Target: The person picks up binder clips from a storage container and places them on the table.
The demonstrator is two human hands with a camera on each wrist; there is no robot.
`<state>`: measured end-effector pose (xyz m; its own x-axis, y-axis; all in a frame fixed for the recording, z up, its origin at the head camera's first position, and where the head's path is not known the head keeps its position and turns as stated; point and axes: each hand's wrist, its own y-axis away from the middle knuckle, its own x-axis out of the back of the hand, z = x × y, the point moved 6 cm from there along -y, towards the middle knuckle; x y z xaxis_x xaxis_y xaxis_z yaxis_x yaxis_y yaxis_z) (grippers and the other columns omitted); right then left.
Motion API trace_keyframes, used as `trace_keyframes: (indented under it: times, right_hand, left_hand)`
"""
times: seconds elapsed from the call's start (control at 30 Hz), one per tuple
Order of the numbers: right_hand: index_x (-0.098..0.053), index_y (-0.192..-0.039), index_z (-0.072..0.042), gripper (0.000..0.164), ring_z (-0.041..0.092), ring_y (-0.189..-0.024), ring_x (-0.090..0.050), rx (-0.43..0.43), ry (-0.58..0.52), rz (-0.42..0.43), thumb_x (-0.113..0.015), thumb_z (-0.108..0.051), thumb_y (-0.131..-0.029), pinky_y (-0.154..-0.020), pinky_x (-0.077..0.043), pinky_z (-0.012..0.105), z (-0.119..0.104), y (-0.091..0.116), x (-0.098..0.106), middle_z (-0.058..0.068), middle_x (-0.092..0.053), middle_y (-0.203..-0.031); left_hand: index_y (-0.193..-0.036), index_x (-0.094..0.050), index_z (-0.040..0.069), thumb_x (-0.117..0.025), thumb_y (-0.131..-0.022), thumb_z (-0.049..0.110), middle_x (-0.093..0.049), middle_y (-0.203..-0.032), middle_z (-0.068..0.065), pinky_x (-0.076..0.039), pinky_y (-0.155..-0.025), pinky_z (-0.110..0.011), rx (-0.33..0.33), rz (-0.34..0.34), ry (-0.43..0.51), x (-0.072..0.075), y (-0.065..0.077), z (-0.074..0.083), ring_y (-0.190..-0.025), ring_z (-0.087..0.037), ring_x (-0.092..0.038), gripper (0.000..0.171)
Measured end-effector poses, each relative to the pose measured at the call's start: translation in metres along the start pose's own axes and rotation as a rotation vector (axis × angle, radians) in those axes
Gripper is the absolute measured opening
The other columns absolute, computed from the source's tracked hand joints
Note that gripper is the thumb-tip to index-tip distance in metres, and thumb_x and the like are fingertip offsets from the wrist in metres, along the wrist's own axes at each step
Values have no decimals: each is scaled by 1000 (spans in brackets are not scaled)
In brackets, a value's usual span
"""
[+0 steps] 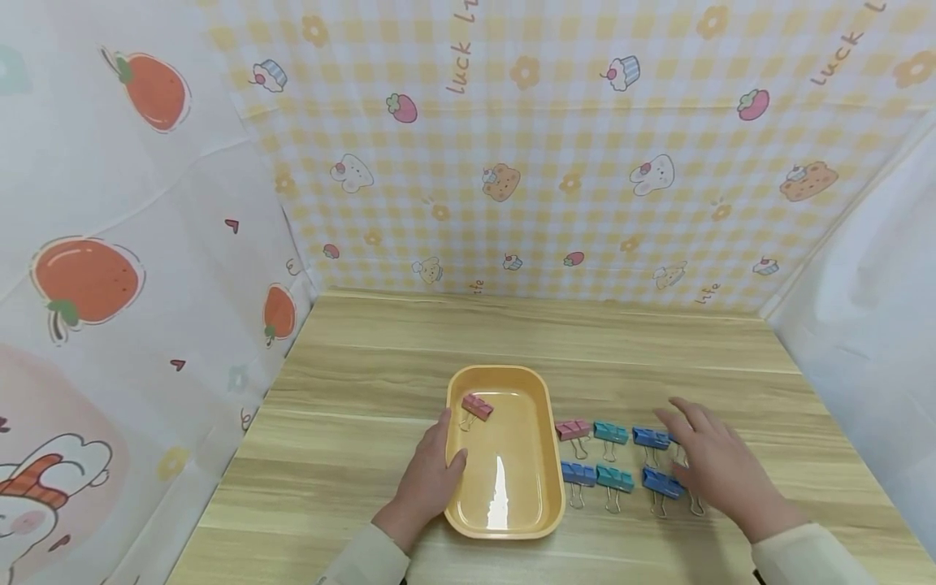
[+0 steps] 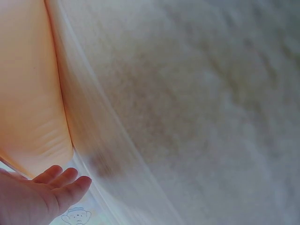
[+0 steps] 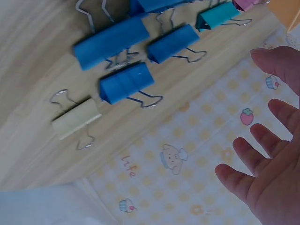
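My left hand (image 1: 427, 479) holds the left side of a yellow tray (image 1: 500, 372), thumb over the rim and fingers along the outer wall. A pink binder clip (image 1: 478, 406) lies inside, near the tray's far left corner. Over the right end of two rows of binder clips hovers my right hand (image 1: 720, 463), fingers spread, holding nothing. Nearest to it are a blue clip (image 1: 662, 483) and another blue clip (image 1: 651, 439); it partly covers others. The right wrist view shows a pale yellow binder clip (image 3: 76, 118) beside a blue one (image 3: 126, 82).
Between the tray and the blue clips lie a pink clip (image 1: 573, 429), two teal clips (image 1: 614, 478) and a blue clip (image 1: 578, 473). The wood-grain table (image 1: 351, 390) ends at a checked cloth backdrop (image 1: 453, 219); a white printed cloth hangs at the left.
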<state>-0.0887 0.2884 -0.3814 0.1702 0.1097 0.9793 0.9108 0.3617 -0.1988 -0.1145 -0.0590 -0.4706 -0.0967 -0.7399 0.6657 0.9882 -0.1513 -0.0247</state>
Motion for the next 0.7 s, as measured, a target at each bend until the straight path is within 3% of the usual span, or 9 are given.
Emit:
trace_keyframes:
  times: [0.2,0.53,0.7]
  right_hand:
    - [-46,-127,-4,80,42,-116,-37,4,8,-33,-83,-17,-57,-89,-35,59,-6,-15,0,21,-37,-132]
    - [-47,-128,-7,77,41,-118,-35,87,17,41,-80,-20,-60,-88,-36,57,-22,-40,5,21,-35,-134]
    - [-45,-129,-7,77,41,-121,-32,105,5,22,-79,-18,-61,-90,-33,59,-30,-52,5,20,-32,-137]
  left_hand:
    - [-142,-20,6,-52,-88,24,-38,-135,-18,-31,-101,-45,-1,1,1,-1,1,0,-124,-32,-36,66]
    - [-142,-20,6,-52,-89,24,-38,-134,-20,-32,-99,-47,-11,3,-18,0,1,0,-123,-33,-37,64]
    - [-142,-20,6,-52,-89,24,-38,-134,-20,-32,-99,-47,-18,5,-23,1,1,1,-123,-34,-36,64]
